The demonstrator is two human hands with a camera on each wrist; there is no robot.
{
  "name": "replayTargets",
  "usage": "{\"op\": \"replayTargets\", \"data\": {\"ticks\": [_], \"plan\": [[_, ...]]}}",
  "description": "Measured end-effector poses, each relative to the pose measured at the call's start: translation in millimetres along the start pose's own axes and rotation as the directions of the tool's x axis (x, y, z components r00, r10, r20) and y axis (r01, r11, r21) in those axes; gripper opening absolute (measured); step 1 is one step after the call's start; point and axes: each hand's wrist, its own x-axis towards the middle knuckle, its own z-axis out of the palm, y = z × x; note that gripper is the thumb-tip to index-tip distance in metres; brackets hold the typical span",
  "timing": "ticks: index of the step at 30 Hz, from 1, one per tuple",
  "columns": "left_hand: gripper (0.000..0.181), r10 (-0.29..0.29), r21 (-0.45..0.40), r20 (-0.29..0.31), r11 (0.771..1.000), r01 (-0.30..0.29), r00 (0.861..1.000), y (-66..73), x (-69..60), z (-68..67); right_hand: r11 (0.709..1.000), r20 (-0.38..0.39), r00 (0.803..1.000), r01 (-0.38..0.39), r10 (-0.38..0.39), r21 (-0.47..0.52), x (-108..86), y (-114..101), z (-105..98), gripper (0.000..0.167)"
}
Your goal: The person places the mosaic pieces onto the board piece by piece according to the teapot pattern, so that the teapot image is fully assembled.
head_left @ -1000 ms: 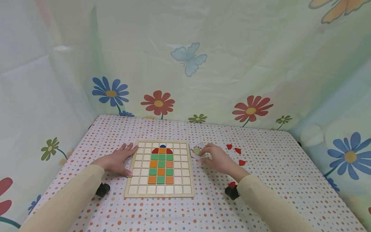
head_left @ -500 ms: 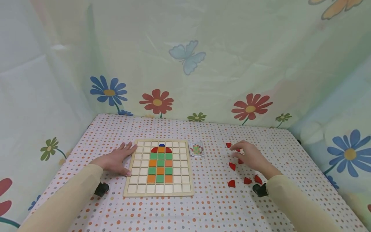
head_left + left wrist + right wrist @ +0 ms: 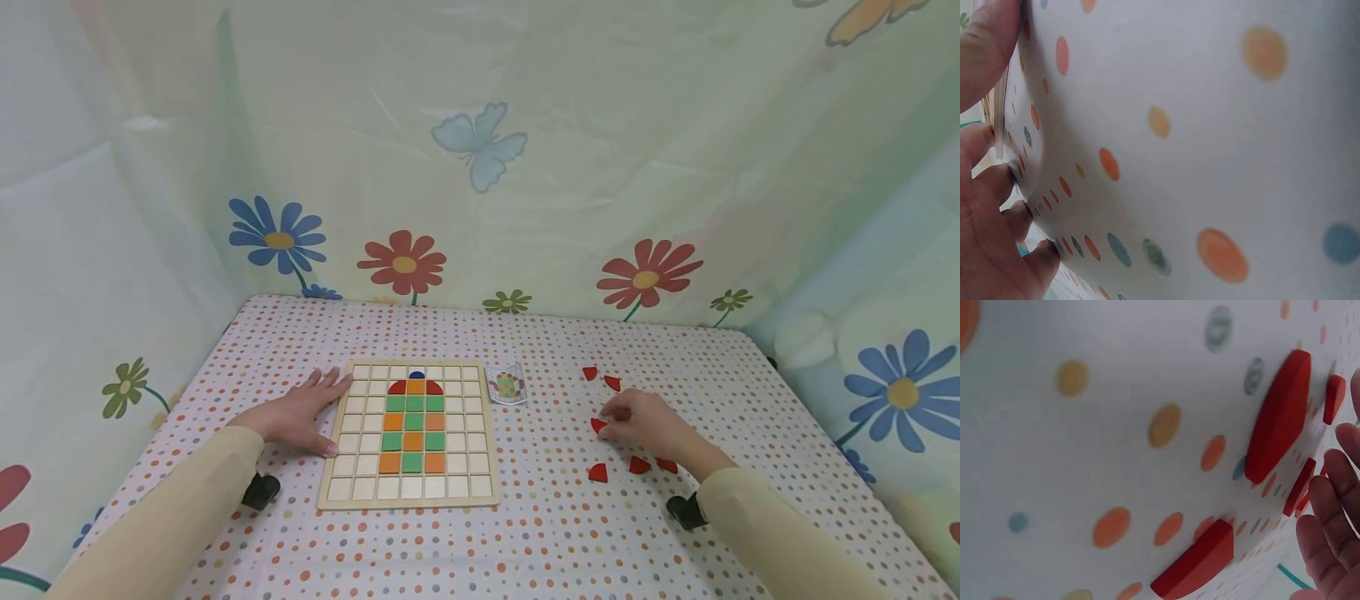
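A wooden grid board [image 3: 326, 492] lies on the table, with green, orange, red and blue pieces set in its middle columns. My left hand [image 3: 292, 417] rests flat beside it, fingers spread, fingertips and thumb at the left edge; the left wrist view shows these fingers [image 3: 991, 206] on the cloth. To the right, my right hand [image 3: 645, 425] has thumb and forefinger at either side of a red quarter-circle piece [image 3: 597, 425], seemingly pinching it. Other red pieces lie around that hand, such as one [image 3: 597, 472] nearer me and one [image 3: 589, 373] farther away. The palm may hide another.
A small picture card [image 3: 507, 385] with a coloured pattern lies just right of the board. Dotted cloth [image 3: 540, 533] covers the table. A flowered curtain [image 3: 525, 242] stands behind the far edge and at both sides.
My right hand has left the picture card, moved right to the red pieces, then come nearer me to one of them. The card now lies uncovered. My left hand has stayed at the board.
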Motion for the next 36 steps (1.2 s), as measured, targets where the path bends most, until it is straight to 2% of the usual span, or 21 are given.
{"op": "replayTargets", "data": {"ticks": [13,26,30,34,36], "plan": [[0.114,-0.004,0.012,-0.004,1.0,0.004,1.0,0.2,0.8,0.9,0.997,0.048,0.999,0.015,-0.011,-0.079,4.4,-2.7,5.6,0.017],[0.113,0.006,0.0,0.001,1.0,-0.006,1.0,1.1,0.3,-0.8,0.991,0.063,0.992,0.117,-0.113,-0.059,3.2,-5.9,5.8,0.024],[0.114,0.015,-0.001,0.003,1.0,-0.015,1.0,0.0,0.9,-0.7,0.994,0.053,0.995,0.088,-0.085,-0.059,1.8,-8.8,4.1,0.024],[0.115,0.001,0.004,0.003,1.0,-0.001,1.0,-0.7,1.0,-0.5,0.995,0.037,0.999,0.042,-0.038,-0.087,1.3,-11.0,3.3,0.028],[0.115,-0.005,0.005,0.004,1.0,0.005,1.0,-1.1,1.0,-0.3,0.994,0.044,0.998,0.043,-0.039,-0.095,2.0,-11.2,3.7,0.026]]}}
